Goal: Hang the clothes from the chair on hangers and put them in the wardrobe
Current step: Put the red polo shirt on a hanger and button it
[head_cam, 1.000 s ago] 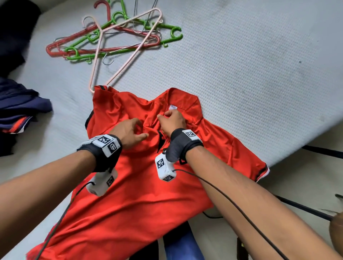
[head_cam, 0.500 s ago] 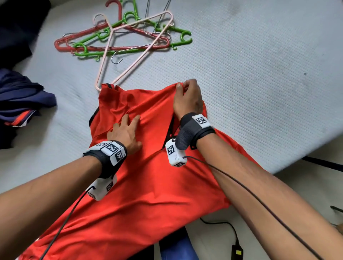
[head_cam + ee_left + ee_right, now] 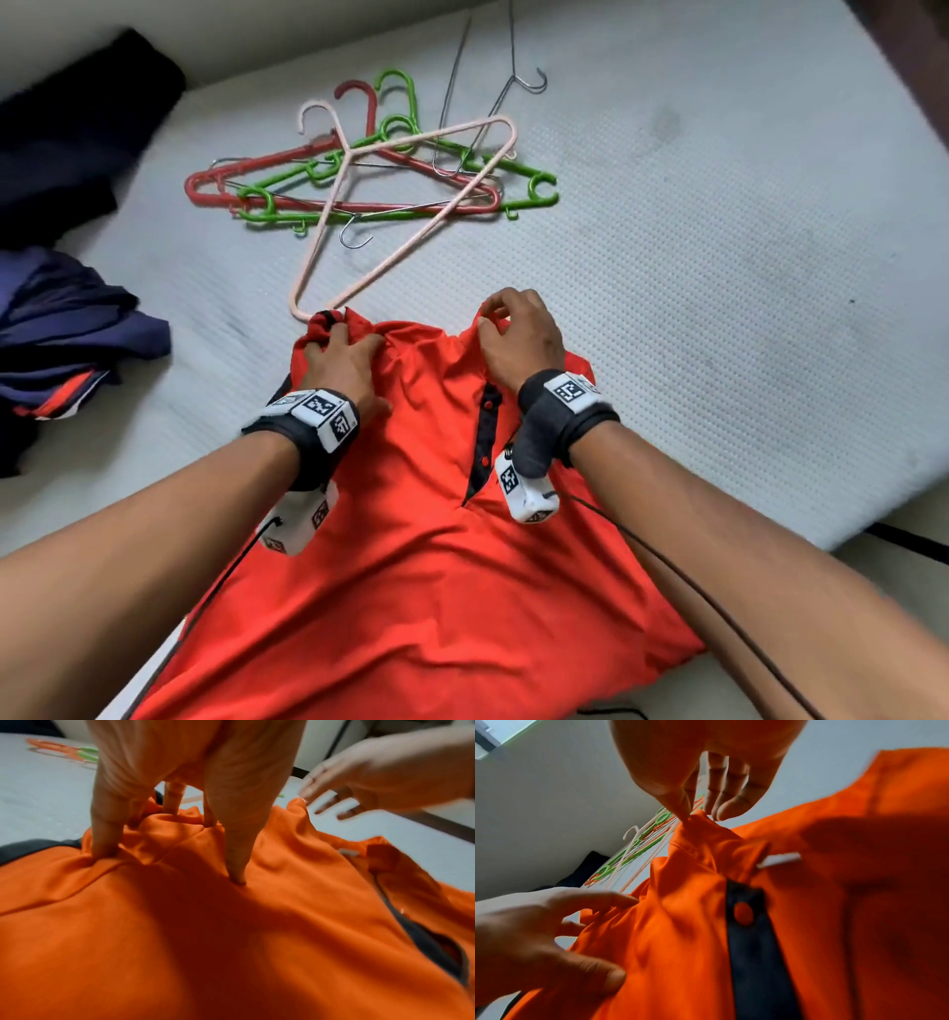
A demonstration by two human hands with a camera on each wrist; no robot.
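On the mattress (image 3: 719, 257) we see our left hand (image 3: 344, 370) spread, its straight fingers (image 3: 102, 833) pressing into the bunched shoulder of the orange shirt (image 3: 426, 565). Our right hand (image 3: 518, 339) pinches the shirt's collar tip between thumb and forefinger, the other fingers loose. The mattress is white and textured, with dark clothes (image 3: 67, 329) heaped at its left. The shirt lies face up with a dark placket (image 3: 485, 437); a pile of hangers (image 3: 369, 180) lies just beyond it, the pink one touching its sleeve.

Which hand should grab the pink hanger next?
Left, probably. The left hand only presses on the orange shirt, right by the pink hanger corner. The right hand is pinching the collar.
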